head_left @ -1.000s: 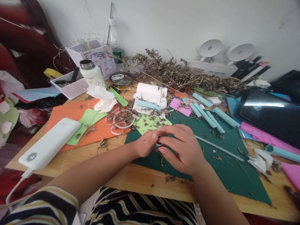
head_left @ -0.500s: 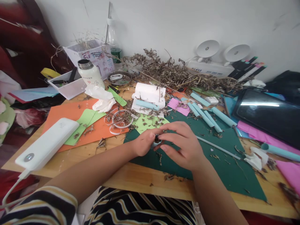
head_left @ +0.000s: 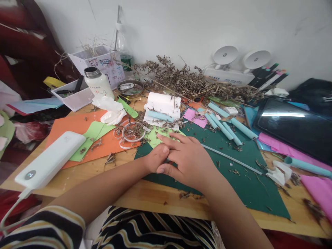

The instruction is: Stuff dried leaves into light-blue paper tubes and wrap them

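My left hand (head_left: 156,159) is closed around a light blue paper tube, of which only a sliver shows between my hands. My right hand (head_left: 185,159) lies over the tube's upper end, fingers stretched out and slightly apart, hiding the opening. Beneath both hands is a dark green sheet (head_left: 249,186) sprinkled with dried leaf bits. Just beyond them lies a light green paper (head_left: 153,137) with more crumbs. A roll of clear-white tape (head_left: 133,132) ringed by dried leaves sits to the left of my hands.
Several blue paper tubes (head_left: 223,127) lie at the back right, near a black tablet (head_left: 293,128). Dried plant stems (head_left: 186,81) stretch along the wall. A white power bank (head_left: 52,160), an uncapped bottle (head_left: 98,84) and crumpled tissue (head_left: 112,116) stand or lie on the left.
My right hand has moved left and now covers the tube's top, where dark leaf bits showed before. The left hand keeps its hold. The view has shifted slightly.
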Tool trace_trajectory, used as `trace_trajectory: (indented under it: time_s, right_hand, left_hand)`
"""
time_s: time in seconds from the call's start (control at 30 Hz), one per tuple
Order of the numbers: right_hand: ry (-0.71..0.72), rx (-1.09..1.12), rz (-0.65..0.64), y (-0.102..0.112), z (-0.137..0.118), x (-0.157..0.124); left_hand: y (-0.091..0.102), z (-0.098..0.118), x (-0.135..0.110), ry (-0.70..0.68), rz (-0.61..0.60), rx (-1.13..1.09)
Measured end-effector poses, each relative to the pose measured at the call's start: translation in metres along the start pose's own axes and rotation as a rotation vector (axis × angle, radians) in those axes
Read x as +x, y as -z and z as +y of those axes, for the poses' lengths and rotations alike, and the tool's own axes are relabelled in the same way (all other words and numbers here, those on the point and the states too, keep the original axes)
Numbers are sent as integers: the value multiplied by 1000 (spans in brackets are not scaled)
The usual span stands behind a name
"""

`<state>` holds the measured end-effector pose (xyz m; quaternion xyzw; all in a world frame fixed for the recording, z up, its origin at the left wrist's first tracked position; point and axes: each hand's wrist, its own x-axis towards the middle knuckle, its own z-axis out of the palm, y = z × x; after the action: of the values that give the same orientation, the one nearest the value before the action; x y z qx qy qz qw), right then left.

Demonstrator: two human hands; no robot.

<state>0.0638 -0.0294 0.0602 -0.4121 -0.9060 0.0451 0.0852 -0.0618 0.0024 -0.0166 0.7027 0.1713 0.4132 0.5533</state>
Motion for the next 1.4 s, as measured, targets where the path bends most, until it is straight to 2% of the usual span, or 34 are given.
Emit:
trace_trajectory:
  time_s: [0.17, 0.33, 0.43, 0.53, 0.67, 0.73, 0.9, 1.0, 1.07, 1.2, 1.27, 1.33, 1.4]
  right_hand:
    - [-53, -40, -133, 18, -4, 6]
    - [-92, -104, -369, 50, -7, 17]
    - [-50, -17, -312, 61, -1, 21]
    - [25, 44, -295, 51, 8, 24]
    - [91, -62, -469, 25, 13, 27]
    - [91, -92, -485, 20, 14, 27]
    - [173, 93, -365, 22, 22, 29]
    - [176, 128, -390, 20, 25, 30]
    - [141, 135, -348, 16, 26, 29]
    - [23, 157, -151, 5, 28, 20]
    - [20, 178, -126, 3, 28, 19]
    - [38, 187, -216, 9, 23, 24]
    - [40, 128, -474, 21, 13, 35]
  left_hand:
    - [-2, 7, 2, 54, -52, -9]
    - [-3, 10, 2, 100, -51, -25]
    - [-2, 6, 0, 102, -48, -70]
    - [-2, 2, 0, 81, -45, -109]
    - [-4, 3, 2, 84, -56, -110]
    - [-4, 4, 2, 77, -52, -114]
    - [-4, 2, 0, 31, -51, -176]
    - [-3, -1, -1, 29, -56, -166]
    - [-3, -1, -1, 42, -45, -167]
    - [-3, -1, -1, 49, -39, -176]
    - [-2, -1, -1, 43, -43, -167]
    - [-2, -1, -1, 23, -48, -175]
    - [-3, -2, -1, 18, -62, -190]
